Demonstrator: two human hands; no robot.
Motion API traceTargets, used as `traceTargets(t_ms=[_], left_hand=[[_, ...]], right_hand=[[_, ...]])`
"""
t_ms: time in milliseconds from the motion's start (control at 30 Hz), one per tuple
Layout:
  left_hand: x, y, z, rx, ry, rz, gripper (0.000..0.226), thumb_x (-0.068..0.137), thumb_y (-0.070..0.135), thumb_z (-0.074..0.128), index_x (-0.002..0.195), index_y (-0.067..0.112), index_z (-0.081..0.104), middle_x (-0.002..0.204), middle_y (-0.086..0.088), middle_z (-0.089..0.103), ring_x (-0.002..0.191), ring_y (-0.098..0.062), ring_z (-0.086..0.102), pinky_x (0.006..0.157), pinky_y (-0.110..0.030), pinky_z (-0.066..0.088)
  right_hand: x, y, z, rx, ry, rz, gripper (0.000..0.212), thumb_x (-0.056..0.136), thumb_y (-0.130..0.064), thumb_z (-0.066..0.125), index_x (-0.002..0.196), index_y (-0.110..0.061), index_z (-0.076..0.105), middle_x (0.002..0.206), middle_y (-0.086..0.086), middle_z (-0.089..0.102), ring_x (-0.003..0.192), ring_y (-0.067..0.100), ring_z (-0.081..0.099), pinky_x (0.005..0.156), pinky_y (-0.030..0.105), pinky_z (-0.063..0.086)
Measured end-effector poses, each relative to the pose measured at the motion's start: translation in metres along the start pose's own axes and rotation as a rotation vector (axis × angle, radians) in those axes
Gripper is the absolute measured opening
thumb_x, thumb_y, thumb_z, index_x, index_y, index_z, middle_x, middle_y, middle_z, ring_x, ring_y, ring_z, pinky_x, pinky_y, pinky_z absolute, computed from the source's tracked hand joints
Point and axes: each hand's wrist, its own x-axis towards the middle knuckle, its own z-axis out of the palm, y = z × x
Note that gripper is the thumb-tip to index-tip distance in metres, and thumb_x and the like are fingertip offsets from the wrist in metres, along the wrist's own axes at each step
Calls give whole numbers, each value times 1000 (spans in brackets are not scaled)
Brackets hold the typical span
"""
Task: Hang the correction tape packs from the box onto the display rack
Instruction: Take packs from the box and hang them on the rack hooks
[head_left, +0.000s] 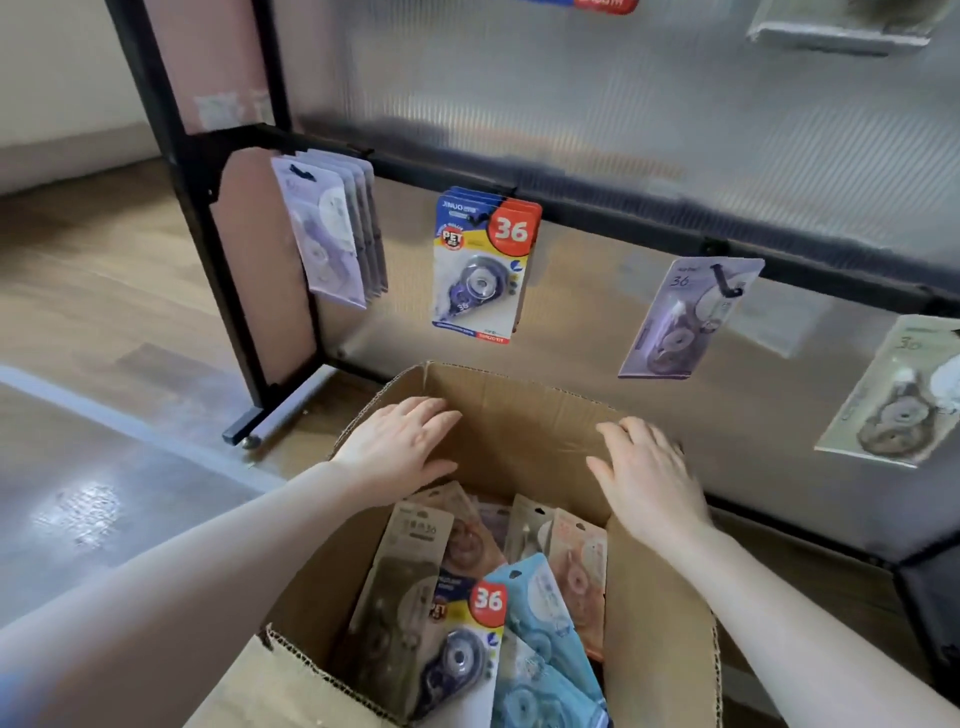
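Note:
An open cardboard box (524, 410) stands on the floor before the display rack (613, 218). Inside it lie several correction tape packs: a blue-yellow "36" pack (462, 649), light blue packs (540, 623), brown packs (410, 561) and a peach pack (579, 571). My left hand (400, 447) and my right hand (649, 478) hover over the far half of the box, fingers straight, holding nothing. On the rack's hooks hang several lilac packs (332, 234), blue-yellow "36" packs (480, 265), one lilac pack (685, 317) and a beige pack (893, 400).
The rack has a black metal frame with a foot and caster (249, 436) at the left, and a ribbed translucent back panel (623, 104). Wooden floor and a grey mat (104, 493) lie to the left. A near box flap (291, 686) sticks out toward me.

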Motion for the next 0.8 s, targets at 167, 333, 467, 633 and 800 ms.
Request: traceTargets(t_ms=[167, 333, 467, 633, 800], left_hand=[[-4, -12, 22, -26, -152, -14, 63, 95, 51, 37, 148, 21, 18, 154, -3, 20, 140, -20, 17, 112, -35, 23], [3, -7, 41, -57, -227, 31, 58, 96, 44, 40, 146, 17, 25, 148, -6, 28, 135, -23, 27, 108, -37, 30], [11, -13, 62, -40, -302, 21, 54, 90, 35, 54, 138, 15, 37, 138, -6, 40, 126, -24, 37, 100, -35, 38], [20, -9, 79, -25, -383, 15, 53, 90, 23, 55, 140, 16, 37, 141, -5, 38, 129, -23, 35, 102, -35, 34], [24, -8, 99, -86, -531, -28, 74, 87, 27, 59, 147, 26, 17, 141, -3, 39, 126, -25, 41, 96, -38, 43]], right_hand=[[2, -20, 28, -1, -75, -25, 41, 99, -38, 35, 136, -20, 37, 139, 2, 39, 131, 20, 34, 108, 34, 28], [0, -25, 46, -16, -129, -21, 41, 99, -39, 34, 135, -21, 36, 135, 1, 40, 128, 20, 35, 105, 32, 29], [-2, -23, 56, -11, -171, 2, 40, 99, -39, 35, 134, -19, 39, 132, 1, 42, 125, 21, 38, 102, 33, 32], [-8, -11, 66, -48, -223, 38, 38, 99, -42, 33, 130, -21, 40, 130, 1, 44, 124, 21, 39, 98, 32, 34], [-11, -2, 72, -68, -304, 49, 38, 99, -39, 32, 133, -21, 37, 131, 2, 42, 123, 22, 40, 99, 33, 35]])
